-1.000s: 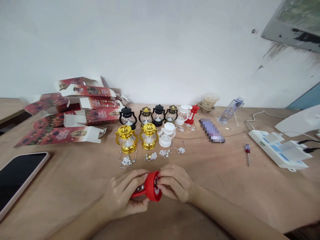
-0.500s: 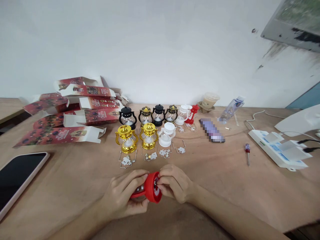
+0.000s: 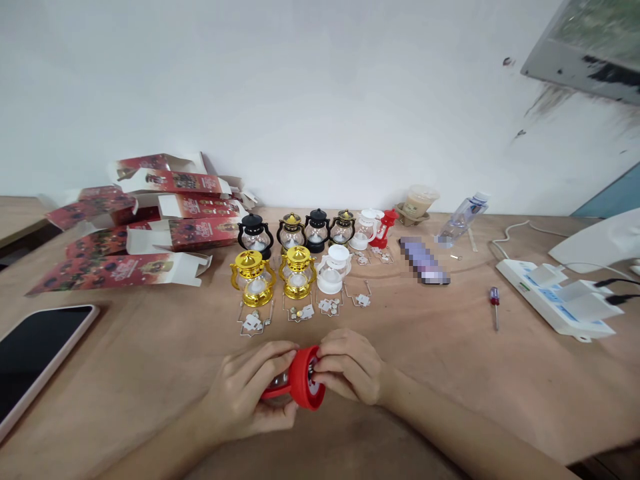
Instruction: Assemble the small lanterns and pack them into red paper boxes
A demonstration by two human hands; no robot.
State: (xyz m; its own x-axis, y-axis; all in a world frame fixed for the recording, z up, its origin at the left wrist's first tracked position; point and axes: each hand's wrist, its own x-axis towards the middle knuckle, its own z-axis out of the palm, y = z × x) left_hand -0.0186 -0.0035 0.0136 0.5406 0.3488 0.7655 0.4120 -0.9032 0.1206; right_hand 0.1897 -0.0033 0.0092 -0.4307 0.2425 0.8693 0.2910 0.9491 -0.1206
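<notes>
My left hand (image 3: pixel 245 393) grips a small red toy lantern (image 3: pixel 301 380) lying on its side, its round base turned toward my right hand (image 3: pixel 350 367). The right hand's fingertips press into the underside of that base; what they pinch is hidden. Just beyond my hands stand two gold lanterns (image 3: pixel 253 277) and a white lantern (image 3: pixel 333 268), with small loose metal and white parts (image 3: pixel 300 311) lying in front of them. Behind those is a row of black, white and red lanterns (image 3: pixel 317 230).
Red printed boxes (image 3: pixel 130 230) are piled at the back left. A dark tablet (image 3: pixel 35 353) lies at the left edge. A small red-handled screwdriver (image 3: pixel 495 303), a white power strip (image 3: pixel 557 300), a water bottle (image 3: pixel 460 219) and a cup (image 3: pixel 419 200) sit to the right.
The red lantern and both hands have shifted very slightly; the base has tilted a little. Nothing else has moved.
</notes>
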